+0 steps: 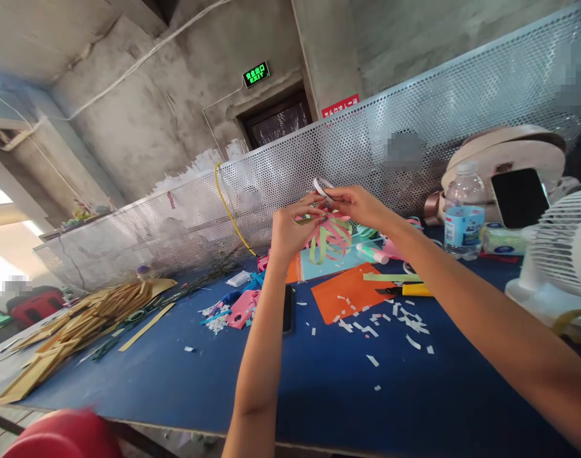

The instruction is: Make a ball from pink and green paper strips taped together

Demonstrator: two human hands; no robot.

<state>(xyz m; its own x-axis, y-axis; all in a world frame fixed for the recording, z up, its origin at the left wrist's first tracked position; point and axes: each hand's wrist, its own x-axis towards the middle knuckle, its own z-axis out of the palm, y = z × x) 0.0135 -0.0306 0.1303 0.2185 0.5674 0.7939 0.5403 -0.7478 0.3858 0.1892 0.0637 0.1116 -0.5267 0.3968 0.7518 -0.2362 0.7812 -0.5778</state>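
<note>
Raised over the far side of the table, my left hand and my right hand meet at the top of a paper-strip lantern made of pink and green curved strips. A white paper loop stands up from between the fingers of both hands. My fingertips are pinched closed, and they partly hide where the loop meets the strips. Below lie an orange paper sheet, a light blue sheet and a yellow utility knife beside a pale green strip.
White paper scraps litter the blue table. A dark phone lies by my left forearm. At right stand a water bottle, a propped phone and a white fan. Brown flat pieces are heaped at left; perforated metal lines the back.
</note>
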